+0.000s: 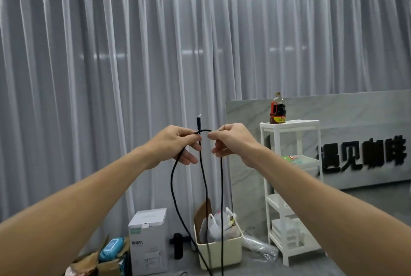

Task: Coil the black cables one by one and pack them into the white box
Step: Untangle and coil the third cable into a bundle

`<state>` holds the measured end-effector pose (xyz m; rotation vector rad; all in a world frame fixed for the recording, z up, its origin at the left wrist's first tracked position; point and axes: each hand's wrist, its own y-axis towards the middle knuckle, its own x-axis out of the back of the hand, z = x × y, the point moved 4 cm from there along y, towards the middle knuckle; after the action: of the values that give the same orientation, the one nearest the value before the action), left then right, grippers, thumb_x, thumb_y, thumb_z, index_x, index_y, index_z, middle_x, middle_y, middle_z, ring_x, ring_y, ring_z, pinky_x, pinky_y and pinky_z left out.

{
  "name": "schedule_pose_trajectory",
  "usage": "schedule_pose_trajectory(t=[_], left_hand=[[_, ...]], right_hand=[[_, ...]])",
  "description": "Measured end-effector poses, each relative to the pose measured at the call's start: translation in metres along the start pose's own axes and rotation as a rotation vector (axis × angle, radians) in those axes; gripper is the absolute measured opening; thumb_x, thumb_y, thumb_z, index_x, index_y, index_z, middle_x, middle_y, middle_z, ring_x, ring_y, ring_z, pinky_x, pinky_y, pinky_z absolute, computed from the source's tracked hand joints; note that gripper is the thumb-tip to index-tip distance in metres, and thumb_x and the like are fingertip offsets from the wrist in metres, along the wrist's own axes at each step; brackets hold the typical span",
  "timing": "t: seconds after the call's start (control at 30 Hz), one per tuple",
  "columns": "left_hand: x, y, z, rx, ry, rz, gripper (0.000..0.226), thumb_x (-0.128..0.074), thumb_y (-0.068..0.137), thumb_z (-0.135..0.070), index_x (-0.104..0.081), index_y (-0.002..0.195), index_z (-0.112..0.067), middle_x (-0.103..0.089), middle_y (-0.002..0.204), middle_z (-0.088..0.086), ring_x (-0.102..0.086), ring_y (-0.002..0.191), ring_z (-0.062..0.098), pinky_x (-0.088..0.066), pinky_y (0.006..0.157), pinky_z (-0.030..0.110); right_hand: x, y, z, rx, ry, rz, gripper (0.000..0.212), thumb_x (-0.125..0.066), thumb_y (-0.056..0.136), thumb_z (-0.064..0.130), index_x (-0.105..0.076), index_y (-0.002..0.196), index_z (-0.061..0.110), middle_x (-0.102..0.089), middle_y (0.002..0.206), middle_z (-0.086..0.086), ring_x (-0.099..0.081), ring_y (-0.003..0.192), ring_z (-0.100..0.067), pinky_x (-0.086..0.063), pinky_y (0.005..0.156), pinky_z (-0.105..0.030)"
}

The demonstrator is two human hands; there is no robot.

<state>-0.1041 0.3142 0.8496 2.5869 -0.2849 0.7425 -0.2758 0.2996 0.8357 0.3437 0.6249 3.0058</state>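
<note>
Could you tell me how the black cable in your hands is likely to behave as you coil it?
The black cable looks floppy: below the left hand and right hand its strands hang in slack curves, so loops probably won't hold unaided. Its short arch between the hands suggests slight springiness. It seems light, as a pinch grip carries it.

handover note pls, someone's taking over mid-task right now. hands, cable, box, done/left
Left hand: grips the black cable near its plug end, plug pointing up.
Right hand: pinches the same cable just past a short arc between the hands.
Cable: raised in front of the curtain; three strands hang to the floor, past a cream bin.
White box: on the floor, lower left, looks closed.
Done: first loop just started.
Left: finish coiling, pack it; no other loose cables clearly seen.
</note>
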Motion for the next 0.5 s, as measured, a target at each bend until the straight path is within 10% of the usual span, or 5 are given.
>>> schedule_pose_trajectory(t=[0.37, 0.5], left_hand=[[0.005, 0.017, 0.008, -0.012, 0.213, -0.086, 0.025, -0.044, 0.105, -0.028, -0.066, 0.117, -0.026, -0.045, 0.066, -0.007, -0.041, 0.051, 0.003, -0.032, 0.044, 0.011], [0.005, 0.018, 0.003, -0.065, 0.236, -0.116, 0.028, -0.044, 0.106, -0.027, -0.067, 0.120, -0.023, -0.064, 0.095, 0.002, -0.061, 0.097, 0.016, -0.036, 0.061, 0.011]], right_hand=[[-0.005, 0.009, -0.014, 0.000, 0.098, 0.154, 0.006, -0.060, 0.100, 0.016, -0.060, 0.100, 0.010, -0.066, 0.082, -0.007, -0.066, 0.065, -0.015, -0.054, 0.062, -0.023], [-0.007, 0.011, -0.016, -0.039, 0.189, 0.206, 0.009, -0.061, 0.101, 0.017, -0.061, 0.097, 0.009, -0.053, 0.073, -0.003, -0.049, 0.051, -0.012, -0.053, 0.056, -0.029]])
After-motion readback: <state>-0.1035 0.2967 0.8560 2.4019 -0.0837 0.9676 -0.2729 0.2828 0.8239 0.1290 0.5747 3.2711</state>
